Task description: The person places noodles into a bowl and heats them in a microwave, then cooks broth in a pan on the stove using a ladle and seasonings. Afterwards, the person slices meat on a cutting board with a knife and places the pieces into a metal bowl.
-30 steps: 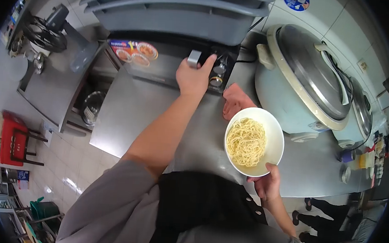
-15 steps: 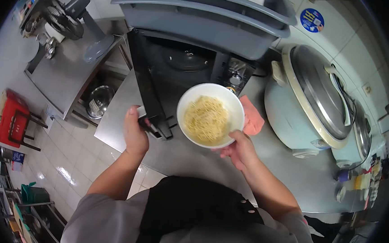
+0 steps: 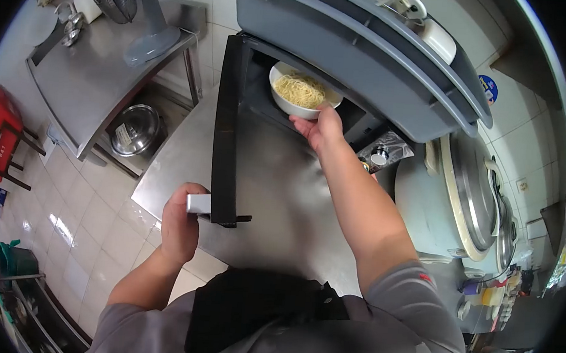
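Right hand (image 3: 323, 123), arm outstretched, grips the bowl (image 3: 288, 99); left hand (image 3: 181, 224) (bent-armed) curls, seemingly, round the door handle (image 3: 199, 203).

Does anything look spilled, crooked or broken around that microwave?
Nothing clearly stands out. The noodles sit inside the bowl, held by the right hand; the left hand holds the open door's handle.

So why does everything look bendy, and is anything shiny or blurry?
Head view: the side table seems to curve, probably from a wide lens; head view: white glare on the floor; head view: a dark, smudgy blur low in the middle, over the clothes, while the noodles look clearer.
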`<state>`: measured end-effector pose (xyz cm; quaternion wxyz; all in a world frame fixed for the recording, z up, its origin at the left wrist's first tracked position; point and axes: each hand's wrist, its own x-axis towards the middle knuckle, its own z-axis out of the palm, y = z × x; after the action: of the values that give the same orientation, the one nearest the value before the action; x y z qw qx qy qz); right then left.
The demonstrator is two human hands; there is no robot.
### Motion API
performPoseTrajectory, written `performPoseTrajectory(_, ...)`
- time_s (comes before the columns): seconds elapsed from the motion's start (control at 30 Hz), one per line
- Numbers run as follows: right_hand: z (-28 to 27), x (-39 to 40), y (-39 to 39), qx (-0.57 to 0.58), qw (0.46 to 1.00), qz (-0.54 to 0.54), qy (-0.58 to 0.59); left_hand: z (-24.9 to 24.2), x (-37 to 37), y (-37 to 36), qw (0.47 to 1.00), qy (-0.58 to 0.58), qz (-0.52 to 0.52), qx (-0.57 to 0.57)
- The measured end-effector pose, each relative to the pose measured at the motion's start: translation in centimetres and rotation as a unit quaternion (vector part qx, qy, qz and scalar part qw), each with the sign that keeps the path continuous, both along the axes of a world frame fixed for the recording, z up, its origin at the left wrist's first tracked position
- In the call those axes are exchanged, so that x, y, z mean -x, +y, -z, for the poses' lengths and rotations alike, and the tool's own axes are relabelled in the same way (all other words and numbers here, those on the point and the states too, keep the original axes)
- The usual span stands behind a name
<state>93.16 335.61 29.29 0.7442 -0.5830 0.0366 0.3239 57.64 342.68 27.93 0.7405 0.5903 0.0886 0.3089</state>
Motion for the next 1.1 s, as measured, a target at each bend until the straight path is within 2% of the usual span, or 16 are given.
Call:
performPoseTrajectory(0.13,0.4,-2.7,2.1,0.014,0.999,0.03,-0.001,-0.7,0.1,0.4,0.997,0.005,-0.003,-0.072)
performPoseTrajectory(0.27,0.8,-4.2,3.3,0.013,0.997,0.071,0.022,-1.1,0.2,1.0,0.997,0.005,0.045,-0.066)
performPoseTrajectory(0.5,1.3,-5.1,3.0,-0.003,0.996,0.081,0.02,-0.7,-0.5,1.1,0.994,-0.004,0.069,-0.079)
performPoseTrajectory(0.6,0.7,-2.3,1.2,-0.024,0.995,0.09,0.024,-1.3,-1.6,0.2,0.992,-0.015,0.1,-0.078)
performPoseTrajectory(0.67,0.2,1.1,-2.3,0.008,1.0,-0.014,-0.024,-2.2,-2.7,-1.3,0.991,-0.004,0.102,-0.09)
performPoseTrajectory(0.7,0.4,2.9,-4.6,0.058,0.991,-0.078,-0.09,-2.5,-3.3,-1.9,0.99,0.002,0.106,-0.095)
performPoseTrajectory(0.73,1.3,4.3,-7.3,0.104,0.971,-0.145,-0.158,-2.5,-4.1,-2.3,0.985,0.001,0.134,-0.111)
performPoseTrajectory(0.77,1.1,6.2,-10.3,0.244,0.904,-0.205,-0.284,-2.4,-5.2,-2.6,0.979,-0.004,0.16,-0.128)
performPoseTrajectory(0.8,0.8,7.7,-13.4,0.374,0.797,-0.26,-0.396,-2.2,-6.4,-2.9,0.972,-0.011,0.182,-0.146)
performPoseTrajectory(0.87,4.6,8.2,-19.4,0.472,0.65,-0.195,-0.563,-1.6,-9.2,-3.6,0.953,-0.029,0.196,-0.229)
performPoseTrajectory(0.93,7.5,7.1,-24.3,0.552,0.565,-0.046,-0.611,-2.5,-12.5,-5.3,0.933,-0.001,0.165,-0.319)
performPoseTrajectory(0.97,7.6,7.2,-26.5,0.585,0.577,-0.041,-0.569,-2.1,-14.4,-5.7,0.926,0.005,0.142,-0.349)
performPoseTrajectory(1.0,7.6,7.5,-28.6,0.616,0.586,-0.036,-0.525,-2.9,-16.2,-6.2,0.895,0.042,0.13,-0.424)
performPoseTrajectory(1.03,8.0,7.8,-30.7,0.601,0.596,-0.025,-0.531,-2.8,-18.3,-7.2,0.916,0.027,0.132,-0.378)
performPoseTrajectory(1.07,8.5,8.4,-32.8,0.586,0.606,-0.014,-0.538,-2.7,-20.5,-7.5,0.909,0.018,0.133,-0.395)
performPoseTrajectory(1.1,9.0,9.0,-34.5,0.569,0.615,-0.003,-0.545,-3.7,-22.0,-8.4,0.92,0.05,0.142,-0.362)
